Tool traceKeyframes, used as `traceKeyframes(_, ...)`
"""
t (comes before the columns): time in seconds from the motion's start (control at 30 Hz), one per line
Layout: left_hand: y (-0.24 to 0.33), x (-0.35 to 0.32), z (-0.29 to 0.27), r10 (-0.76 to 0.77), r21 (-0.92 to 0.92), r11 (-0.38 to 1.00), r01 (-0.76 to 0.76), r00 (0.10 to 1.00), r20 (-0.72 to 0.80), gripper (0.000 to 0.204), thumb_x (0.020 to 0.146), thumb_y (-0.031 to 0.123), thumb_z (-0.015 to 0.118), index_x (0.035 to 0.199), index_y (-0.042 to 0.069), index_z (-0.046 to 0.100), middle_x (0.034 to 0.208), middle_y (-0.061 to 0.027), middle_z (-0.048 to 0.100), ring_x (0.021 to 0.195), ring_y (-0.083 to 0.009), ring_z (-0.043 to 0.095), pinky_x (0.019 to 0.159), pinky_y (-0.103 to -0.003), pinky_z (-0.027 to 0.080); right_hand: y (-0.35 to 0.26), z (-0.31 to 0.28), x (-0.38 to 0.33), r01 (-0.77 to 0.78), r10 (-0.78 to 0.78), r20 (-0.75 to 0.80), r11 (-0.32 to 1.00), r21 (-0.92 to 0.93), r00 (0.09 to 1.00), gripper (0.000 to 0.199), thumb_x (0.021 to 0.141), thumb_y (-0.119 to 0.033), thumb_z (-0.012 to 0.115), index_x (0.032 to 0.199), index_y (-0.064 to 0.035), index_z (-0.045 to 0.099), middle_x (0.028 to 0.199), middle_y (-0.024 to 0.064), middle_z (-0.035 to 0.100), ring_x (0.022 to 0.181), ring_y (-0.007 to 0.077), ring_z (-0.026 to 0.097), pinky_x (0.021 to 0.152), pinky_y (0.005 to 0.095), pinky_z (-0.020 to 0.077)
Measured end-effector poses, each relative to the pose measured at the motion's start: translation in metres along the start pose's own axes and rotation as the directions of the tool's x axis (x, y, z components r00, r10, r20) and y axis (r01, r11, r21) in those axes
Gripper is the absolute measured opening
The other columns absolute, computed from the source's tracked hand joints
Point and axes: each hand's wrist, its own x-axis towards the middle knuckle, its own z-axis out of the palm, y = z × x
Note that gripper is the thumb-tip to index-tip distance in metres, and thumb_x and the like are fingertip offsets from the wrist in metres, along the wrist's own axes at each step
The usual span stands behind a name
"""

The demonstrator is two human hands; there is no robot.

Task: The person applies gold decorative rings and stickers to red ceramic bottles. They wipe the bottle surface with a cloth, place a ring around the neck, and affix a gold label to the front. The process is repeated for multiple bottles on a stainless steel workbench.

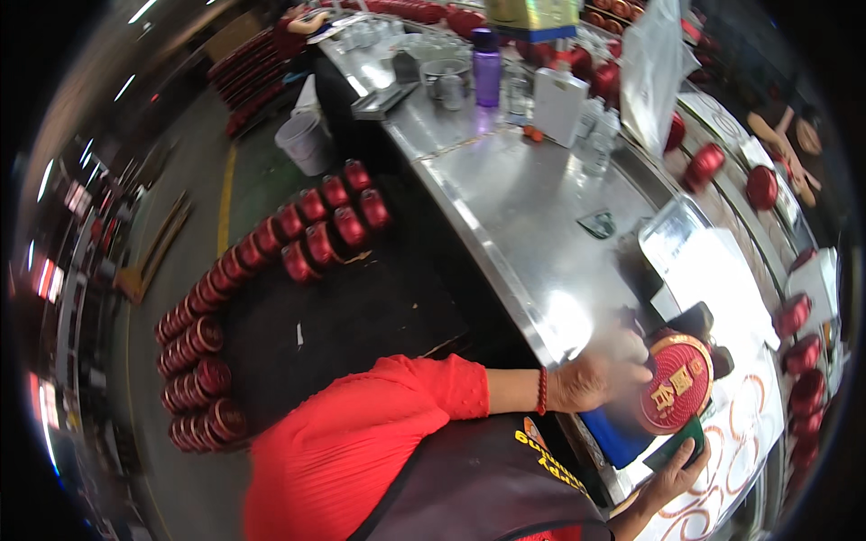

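A round red bottle or tin (675, 386) with a gold rim and raised gold characters lies face up among dark holder blocks (693, 321) at the bench's near right. My left hand (591, 371), with a red bead bracelet at the wrist, reaches to its left edge. Motion smears those fingers, and a pale blur by them could be a cloth; I cannot make it out. Below the red piece, my right hand (678, 471) grips a dark green pad (678, 442) with the thumb on top. A blue block or cloth (616, 435) lies between my hands.
White sheets with ring outlines (722, 451) cover the bench's right part. Beyond are a clear tray (672, 230), bottles, a purple bottle (487, 68) and a white box (557, 106). Many red round pieces (271, 236) line a dark board at left. A person (794, 149) is at far right.
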Motion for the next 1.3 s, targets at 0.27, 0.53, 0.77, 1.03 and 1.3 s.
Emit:
traceKeyframes(0.27,0.030,-0.017,0.001,0.192,0.104,0.972,-0.212,0.965,0.177,0.037,0.087,0.004,0.073,0.123,0.011,0.072,0.124,-0.0127,0.056,0.118,-0.0347,0.053,0.099,-0.041,0.049,0.002,-0.004,0.000,-0.049,0.050,0.023,0.998,-0.034,0.998,0.033,0.110,-0.022,0.056,0.130,0.0033,0.056,0.114,0.0108,0.065,0.099,0.0165,0.062,0.083,0.0279,0.0525)
traceKeyframes(0.53,0.052,0.017,0.045,0.303,0.299,0.824,-0.481,0.821,0.484,0.029,0.078,0.017,0.068,0.102,-0.001,0.070,0.106,-0.0128,0.062,0.102,-0.0334,0.055,0.087,-0.038,0.051,-0.005,-0.008,-0.003,-0.180,0.184,-0.004,0.965,0.191,0.983,0.034,0.109,-0.023,0.058,0.129,0.0043,0.057,0.115,0.0115,0.066,0.098,0.0166,0.063,0.084,0.0283,0.0547)
traceKeyframes(0.77,0.046,0.084,0.099,-0.059,0.154,0.988,-0.029,0.839,0.541,0.021,0.081,0.017,0.064,0.079,-0.003,0.072,0.101,-0.0175,0.066,0.105,-0.0330,0.063,0.077,-0.043,0.058,-0.010,-0.025,-0.010,-0.206,0.215,-0.157,0.976,0.072,0.964,0.036,0.106,-0.023,0.062,0.128,0.0062,0.061,0.114,0.0146,0.068,0.096,0.0200,0.066,0.083,0.0300,0.0556)
traceKeyframes(1.03,-0.004,0.147,0.065,0.168,0.174,0.909,-0.378,0.717,0.676,0.012,0.076,0.012,0.066,0.076,0.003,0.073,0.087,-0.0173,0.067,0.092,-0.0333,0.065,0.079,-0.043,0.056,-0.025,-0.020,-0.015,-0.192,0.190,-0.129,0.981,-0.008,0.973,0.031,0.103,-0.012,0.062,0.128,0.0062,0.059,0.113,0.0101,0.066,0.097,0.0168,0.063,0.087,0.0292,0.0525)
traceKeyframes(1.3,-0.016,0.131,0.012,0.061,0.115,0.985,-0.131,0.879,0.473,0.024,0.090,0.005,0.071,0.113,0.008,0.076,0.101,-0.0153,0.068,0.093,-0.0335,0.065,0.084,-0.040,0.054,-0.033,0.006,-0.006,-0.152,0.151,0.011,0.986,0.067,0.988,0.024,0.103,-0.014,0.066,0.123,0.0003,0.062,0.102,0.0007,0.063,0.091,0.0066,0.056,0.082,0.0208,0.0460)
